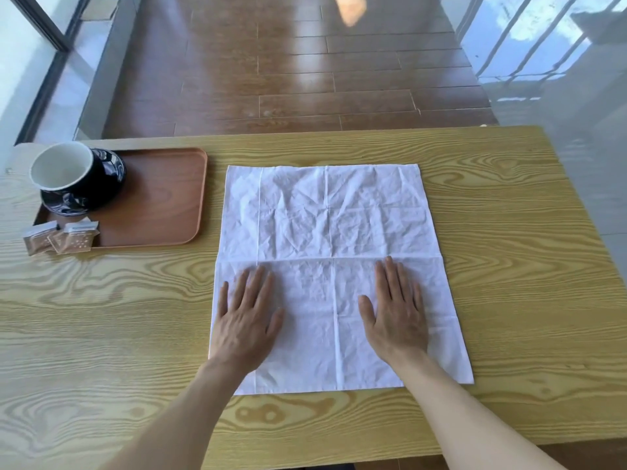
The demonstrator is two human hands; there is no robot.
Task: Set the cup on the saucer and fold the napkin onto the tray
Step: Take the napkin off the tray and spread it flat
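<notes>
Both hands, left hand (246,317) and right hand (395,308), press flat and open on the napkin's (325,212) near half, gripping nothing; we judge we smooth it for folding.

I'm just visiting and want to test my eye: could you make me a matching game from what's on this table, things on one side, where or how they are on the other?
Things:
1. cup
2. napkin
3. packets
4. hands (left hand, right hand)

States:
A. spread open on the wooden table
B. at the near left corner of the tray
C. pressed flat on the white cloth
D. on the dark saucer

Pairs: 1-D, 2-A, 3-B, 4-C
</notes>
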